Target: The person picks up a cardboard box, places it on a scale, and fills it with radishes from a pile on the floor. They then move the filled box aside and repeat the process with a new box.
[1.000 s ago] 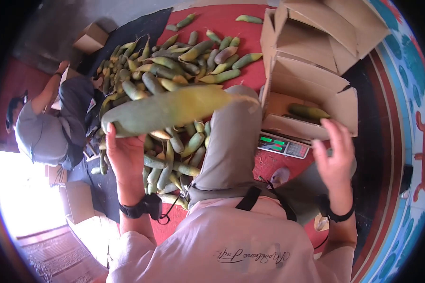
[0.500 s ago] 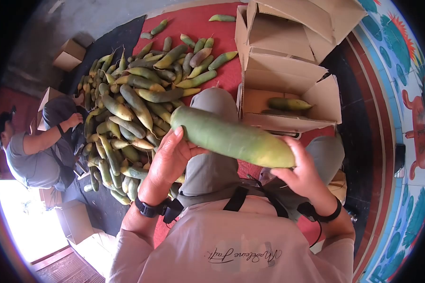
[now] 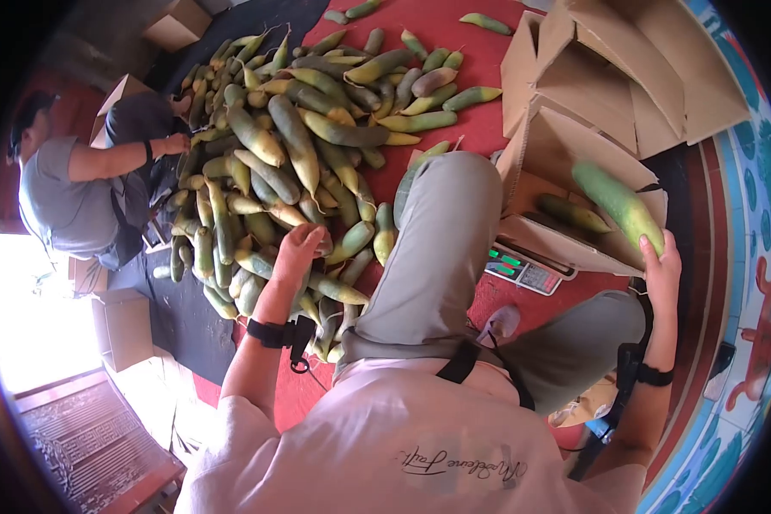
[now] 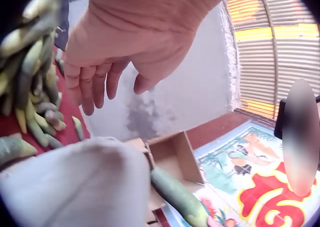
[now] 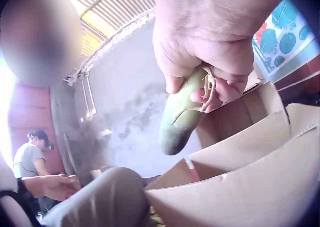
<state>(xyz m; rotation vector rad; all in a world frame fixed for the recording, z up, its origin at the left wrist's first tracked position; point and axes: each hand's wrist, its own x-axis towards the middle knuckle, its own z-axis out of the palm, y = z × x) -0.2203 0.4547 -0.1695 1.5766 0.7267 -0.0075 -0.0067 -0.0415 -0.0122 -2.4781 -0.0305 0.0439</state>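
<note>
My right hand [image 3: 662, 278] grips a large green radish [image 3: 615, 201] by its tapered yellow-green end. In the head view the radish overlaps the open cardboard box [image 3: 544, 137], and another radish [image 3: 565, 212] lies inside that box. Thin, stringy roots [image 5: 209, 94] stick out beside the right fingers in the right wrist view. Over the near side of a big radish pile [image 3: 270, 176] is my left hand [image 3: 298, 255]. It holds nothing in the left wrist view, where its fingers [image 4: 86, 89] hang loosely bent.
A digital scale [image 3: 522, 272] with green figures sits under the near side of the box. More open cardboard [image 3: 608, 64] stands behind it. My raised knee [image 3: 454, 197] lies between pile and box. Another person [image 3: 81, 184] sits at the pile's left side.
Both hands held the radish half a second ago. The left hand has let go and moved left to the pile, while the right hand has carried the radish right, over the box.
</note>
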